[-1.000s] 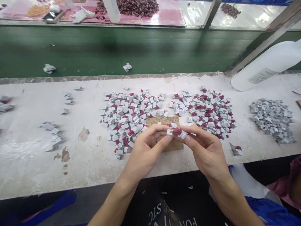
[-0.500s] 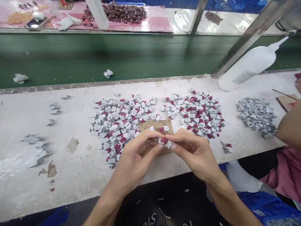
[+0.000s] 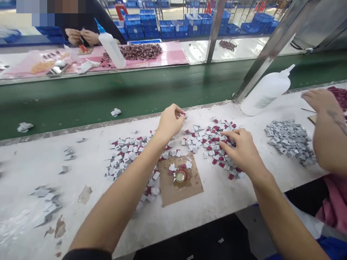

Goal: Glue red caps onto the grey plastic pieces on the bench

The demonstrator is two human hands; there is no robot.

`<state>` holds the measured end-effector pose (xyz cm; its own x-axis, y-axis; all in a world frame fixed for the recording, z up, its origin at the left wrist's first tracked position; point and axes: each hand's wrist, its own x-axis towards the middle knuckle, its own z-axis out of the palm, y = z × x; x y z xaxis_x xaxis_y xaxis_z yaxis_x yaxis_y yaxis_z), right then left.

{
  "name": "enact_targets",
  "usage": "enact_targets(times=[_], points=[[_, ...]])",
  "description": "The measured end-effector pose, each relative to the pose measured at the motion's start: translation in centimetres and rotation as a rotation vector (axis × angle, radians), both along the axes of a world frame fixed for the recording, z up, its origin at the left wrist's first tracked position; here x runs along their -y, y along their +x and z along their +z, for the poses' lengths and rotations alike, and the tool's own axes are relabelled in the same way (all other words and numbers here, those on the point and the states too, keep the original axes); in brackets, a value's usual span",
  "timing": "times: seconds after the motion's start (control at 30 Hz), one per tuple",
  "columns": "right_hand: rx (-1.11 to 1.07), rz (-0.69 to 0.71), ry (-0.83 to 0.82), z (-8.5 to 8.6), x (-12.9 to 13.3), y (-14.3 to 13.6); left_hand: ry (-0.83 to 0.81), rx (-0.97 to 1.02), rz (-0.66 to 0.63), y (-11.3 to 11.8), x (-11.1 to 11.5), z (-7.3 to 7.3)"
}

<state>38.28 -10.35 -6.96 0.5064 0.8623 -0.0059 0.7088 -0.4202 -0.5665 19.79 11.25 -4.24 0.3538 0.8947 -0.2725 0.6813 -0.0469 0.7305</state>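
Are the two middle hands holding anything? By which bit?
The left hand pinches a small red piece, but hides which part it grips. The right hand shows nothing held.

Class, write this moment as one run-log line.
left hand: pinching small piece | right hand: open, at red-and-white pile | cardboard: cap on top

One camera, worn on the person's head, looks forward and down over the white table point(image 3: 222, 189). It sits above and behind the left hand point(image 3: 171, 121) and the right hand point(image 3: 242, 150), so both forearms point(image 3: 121, 195) run in from the lower part of the view. The cardboard square point(image 3: 168, 195), just below the middle, is seen from above at a slant. Past it the view reaches across the green belt point(image 3: 162, 86) to distant blue crates point(image 3: 149, 27) at the top. The table's far edge slopes up toward the right.
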Motion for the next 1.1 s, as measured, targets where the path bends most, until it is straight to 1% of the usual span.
enact_targets(times=[0.07,0.13,0.2,0.27,0.33,0.43,0.5,0.57,0.63,0.7,0.8,0.83,0.87,0.9,0.97,1.03,1.1], points=[[-0.006,0.003,-0.019,-1.2,-0.4,0.1,-0.011,-0.031,0.027,2.4,-2.5,-2.2],[-0.024,-0.007,-0.008,-1.8,-0.4,-0.2,-0.023,-0.063,0.045,4.1,-4.4,-4.1],[-0.039,-0.015,0.002,-1.9,-0.3,-0.4,-0.032,-0.086,0.059,5.1,-5.8,-5.4],[-0.073,-0.02,0.018,-1.7,-0.1,-0.6,-0.039,-0.105,0.074,5.6,-6.9,-6.0],[-0.143,-0.049,0.038,-1.2,0.2,-0.8,-0.053,-0.127,0.088,5.8,-7.8,-6.3],[-0.277,-0.147,0.066,0.0,0.4,-1.3,-0.08,-0.175,0.109,5.8,-8.9,-6.1],[-0.328,-0.202,0.113,0.9,0.6,-1.8,-0.077,-0.195,0.131,5.5,-9.0,-5.5],[-0.357,-0.223,0.178,1.8,0.7,-2.3,-0.047,-0.182,0.146,5.0,-8.4,-4.4],[-0.412,-0.217,0.23,2.7,0.7,-2.9,-0.019,-0.124,0.113,4.1,-6.7,-2.6],[-0.509,-0.201,0.276,3.4,0.8,-3.8,-0.026,-0.036,0.01,2.6,-3.8,-0.3],[-0.659,-0.153,0.335,4.4,0.9,-5.5,-0.135,0.13,-0.214,-0.5,2.1,3.1],[-0.699,-0.132,0.348,4.7,1.0,-6.2,-0.207,0.239,-0.285,-1.7,4.2,3.9],[-0.733,-0.107,0.36,5.1,1.2,-6.9,-0.264,0.321,-0.314,-2.9,6.3,4.6],[-0.756,-0.077,0.37,5.5,1.5,-7.6,-0.317,0.393,-0.319,-4.0,8.1,5.1],[-0.769,-0.01,0.386,6.1,2.1,-8.9,-0.389,0.513,-0.258,-6.1,11.3,5.5],[-0.806,0.029,0.376,6.4,2.8,-9.8,-0.391,0.58,-0.17,-7.9,13.6,5.6],[-0.922,0.058,0.3,6.2,3.4,-10.2,-0.346,0.581,-0.118,-9.6,15.5,5.5]])
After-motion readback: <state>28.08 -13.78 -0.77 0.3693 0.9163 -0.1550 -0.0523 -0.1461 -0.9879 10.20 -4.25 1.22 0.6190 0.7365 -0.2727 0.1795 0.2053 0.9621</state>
